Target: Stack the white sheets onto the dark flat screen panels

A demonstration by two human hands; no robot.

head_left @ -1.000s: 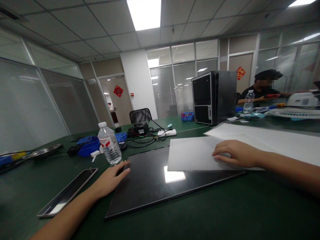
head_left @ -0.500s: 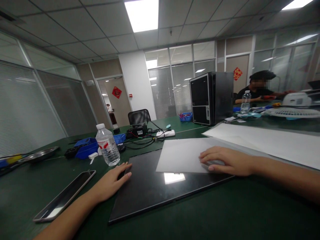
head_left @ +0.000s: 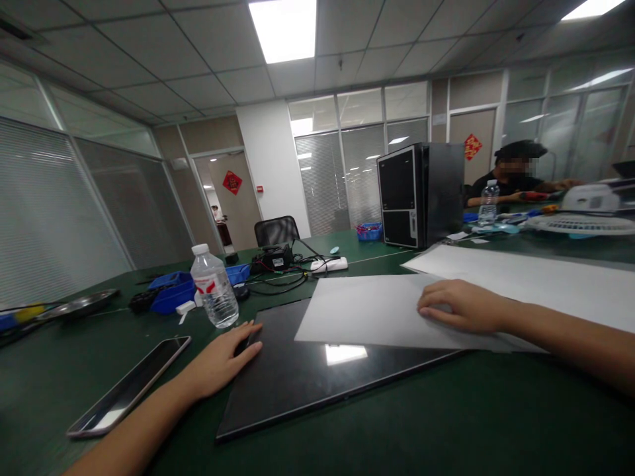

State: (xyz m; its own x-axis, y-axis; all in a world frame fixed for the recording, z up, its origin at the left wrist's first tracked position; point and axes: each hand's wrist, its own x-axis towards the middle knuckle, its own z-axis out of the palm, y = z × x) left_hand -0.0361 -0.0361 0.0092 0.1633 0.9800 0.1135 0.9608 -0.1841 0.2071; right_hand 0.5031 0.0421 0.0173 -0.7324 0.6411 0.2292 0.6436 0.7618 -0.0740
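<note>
A flat black glossy panel (head_left: pixel 297 380) lies on the green table (head_left: pixel 446 423) in front of me. A thin white sheet (head_left: pixel 362 311) covers its far right part. My left hand (head_left: pixel 223 360) lies flat and open on the panel's left corner, fingers stretched out. Palm down on the sheet rests my right hand (head_left: pixel 464 307), its fingers bent and pressing the paper, holding nothing.
A water bottle (head_left: pixel 214 286) and a phone (head_left: pixel 131 385) sit left of the panel. Blue bins (head_left: pixel 173 293), cables and a charger (head_left: pixel 272 258) lie behind. A computer tower (head_left: pixel 419 193) stands at the back; a larger white sheet (head_left: pixel 536 281) lies right. Another person (head_left: pixel 516 175) sits far right.
My right hand has slid the white sheet leftward over the panel, so it covers more of it. The left hand has stayed on the panel's corner.
</note>
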